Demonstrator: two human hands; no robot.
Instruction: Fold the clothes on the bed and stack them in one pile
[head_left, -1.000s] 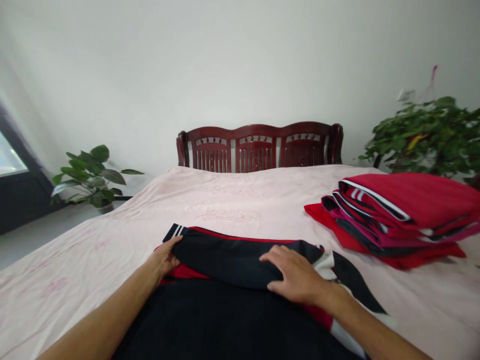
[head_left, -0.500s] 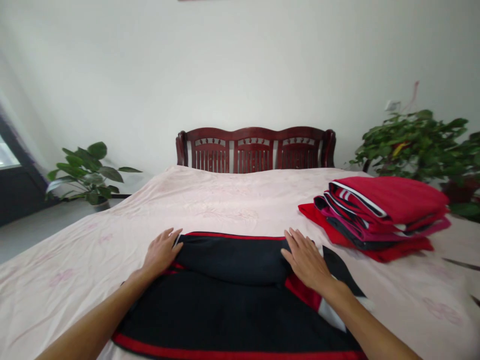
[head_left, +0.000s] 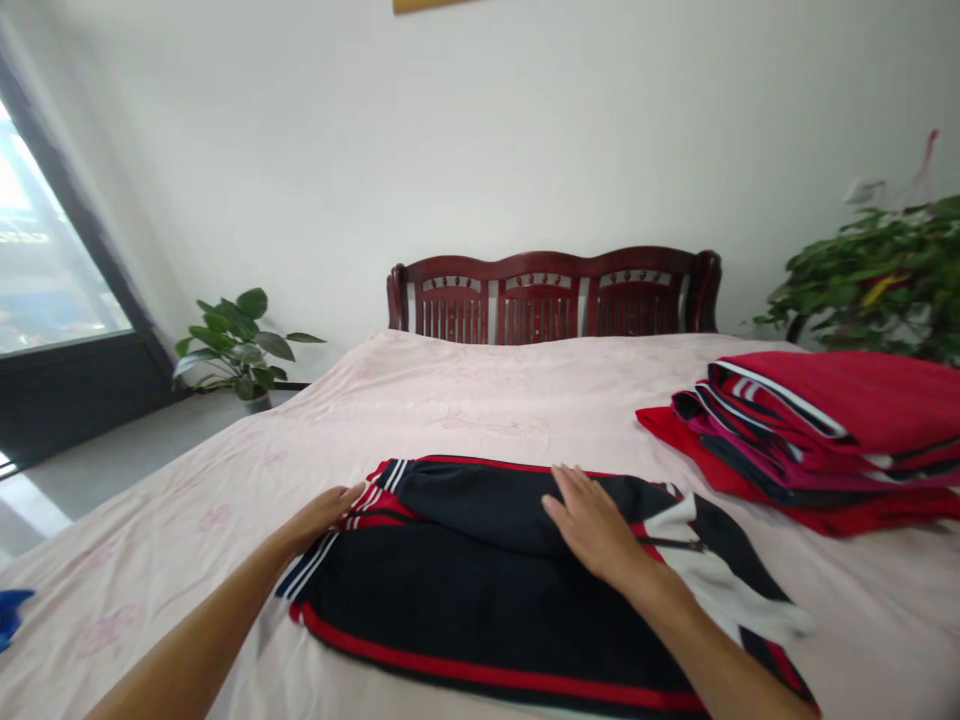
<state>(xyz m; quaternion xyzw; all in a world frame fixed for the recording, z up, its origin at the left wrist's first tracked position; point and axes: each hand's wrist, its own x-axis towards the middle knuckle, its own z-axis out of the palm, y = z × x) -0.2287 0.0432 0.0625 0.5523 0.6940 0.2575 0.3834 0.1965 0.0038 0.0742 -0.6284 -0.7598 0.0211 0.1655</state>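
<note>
A dark navy track jacket (head_left: 480,590) with red edging lies on the bed, its sleeves folded in over the body. Striped red, navy and white ribbing shows at its left end, and a white part with a dark zip at its right end. My left hand (head_left: 326,515) is at the ribbed end, fingers closed together on the hem edge; the thumb is hidden. Flat on the upper folded sleeve, my right hand (head_left: 592,525) rests with thumb and fingers apart.
A stack of folded red, magenta and dark clothes (head_left: 825,430) sits on the pale pink bedsheet (head_left: 465,400) to the right. Beyond the bed is a dark wooden bench back (head_left: 540,300). Potted plants (head_left: 240,350) stand at both sides. Something blue (head_left: 11,615) lies at the left edge.
My left hand has moved from the folded sleeve's cuff to the ribbed hem, uncovering the stripes. My right hand stays on the sleeve. The view has turned left.
</note>
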